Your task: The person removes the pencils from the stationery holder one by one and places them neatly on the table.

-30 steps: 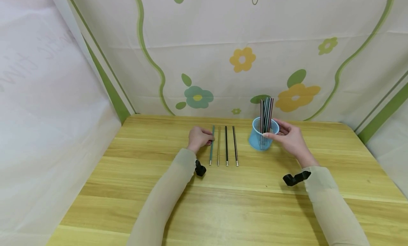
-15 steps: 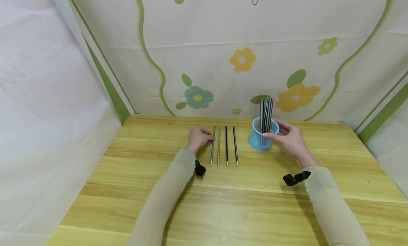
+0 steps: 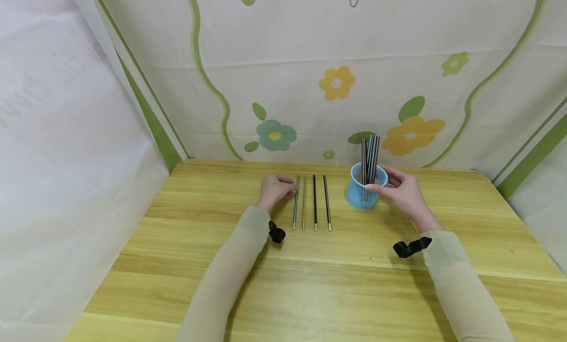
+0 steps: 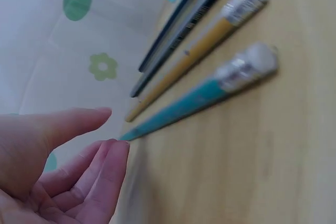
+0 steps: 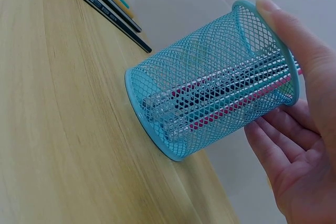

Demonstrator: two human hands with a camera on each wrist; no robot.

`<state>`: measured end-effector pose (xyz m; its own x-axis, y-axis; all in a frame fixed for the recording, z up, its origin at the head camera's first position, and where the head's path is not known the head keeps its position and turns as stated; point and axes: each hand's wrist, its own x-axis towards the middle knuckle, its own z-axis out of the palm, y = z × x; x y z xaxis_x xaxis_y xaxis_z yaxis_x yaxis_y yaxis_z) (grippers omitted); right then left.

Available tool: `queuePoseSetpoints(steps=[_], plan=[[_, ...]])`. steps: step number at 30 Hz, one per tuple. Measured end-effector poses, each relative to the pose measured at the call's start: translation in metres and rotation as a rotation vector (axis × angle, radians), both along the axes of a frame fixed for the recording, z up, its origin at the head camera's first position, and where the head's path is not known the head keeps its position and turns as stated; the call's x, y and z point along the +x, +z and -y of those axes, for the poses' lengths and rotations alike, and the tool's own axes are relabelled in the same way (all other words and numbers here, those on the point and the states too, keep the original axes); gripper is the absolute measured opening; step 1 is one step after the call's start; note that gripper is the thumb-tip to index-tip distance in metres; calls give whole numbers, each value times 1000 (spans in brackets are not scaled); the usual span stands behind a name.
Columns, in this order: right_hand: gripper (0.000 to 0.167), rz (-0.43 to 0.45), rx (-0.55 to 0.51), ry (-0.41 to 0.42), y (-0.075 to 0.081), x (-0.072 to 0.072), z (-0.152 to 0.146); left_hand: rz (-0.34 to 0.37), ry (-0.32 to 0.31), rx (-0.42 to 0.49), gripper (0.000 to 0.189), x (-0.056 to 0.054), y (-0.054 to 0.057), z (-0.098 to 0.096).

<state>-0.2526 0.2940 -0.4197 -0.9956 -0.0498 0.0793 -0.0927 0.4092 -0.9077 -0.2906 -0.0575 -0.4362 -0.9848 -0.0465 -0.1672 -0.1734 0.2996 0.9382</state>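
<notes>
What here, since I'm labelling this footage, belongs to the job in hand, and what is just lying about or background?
In the job, it seems:
Blue cup, held by the right grip
Teal pencil, nearest the left grip
Yellow pencil and two black pencils, same row
Pencils inside the cup

Just around:
Wooden table
Flowered cloth
Black wrist cameras

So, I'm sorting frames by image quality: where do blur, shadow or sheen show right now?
Head view: fairly sharp, with the right sleeve casting a soft shadow and a pale sheen on the table; left wrist view: teal pencil blurred, especially its eraser end; right wrist view: mesh cup crisp.
</notes>
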Motion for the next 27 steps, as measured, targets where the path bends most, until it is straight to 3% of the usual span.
queuePoseSetpoints(steps=[13, 21, 27], plan=[[84, 9, -11, -6, -6, -2, -4, -39, -76, 155, 36, 7, 29, -16], [83, 1, -18, -6, -1, 1, 0, -141, -155, 237, 38, 9, 40, -38], [84, -16, -17, -10, 0, 2, 2, -194, -195, 216, 41, 4, 47, -62]])
